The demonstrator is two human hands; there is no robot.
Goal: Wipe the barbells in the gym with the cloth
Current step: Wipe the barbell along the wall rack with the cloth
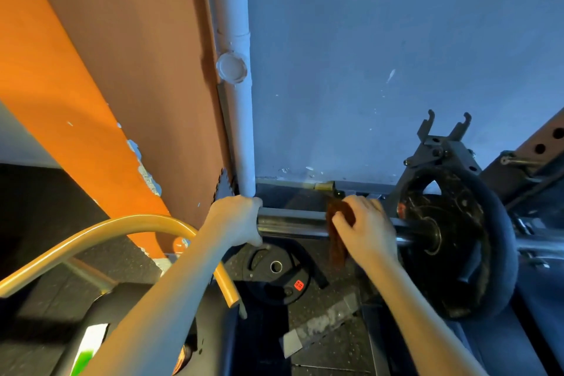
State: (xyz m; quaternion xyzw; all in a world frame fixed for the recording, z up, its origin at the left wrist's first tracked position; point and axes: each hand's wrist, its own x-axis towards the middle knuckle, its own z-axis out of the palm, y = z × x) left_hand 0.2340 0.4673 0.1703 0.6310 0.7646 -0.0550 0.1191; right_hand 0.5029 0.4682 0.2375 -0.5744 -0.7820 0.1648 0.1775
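Observation:
A steel barbell sleeve [293, 224] runs level across the middle of the view, with a black weight plate [457, 241] loaded on it at the right. My left hand [236, 221] grips the free end of the sleeve. My right hand [364, 227] holds a brown cloth [337, 235] wrapped over the sleeve, just left of the plate. The cloth's lower end hangs below the bar.
A smaller black plate [276, 273] lies on the rubber floor under the bar. A curved yellow tube [122, 227] of a machine crosses at lower left. A white pipe [236, 70] stands in the wall corner. The rack upright [543, 146] and bar hooks [444, 131] rise at right.

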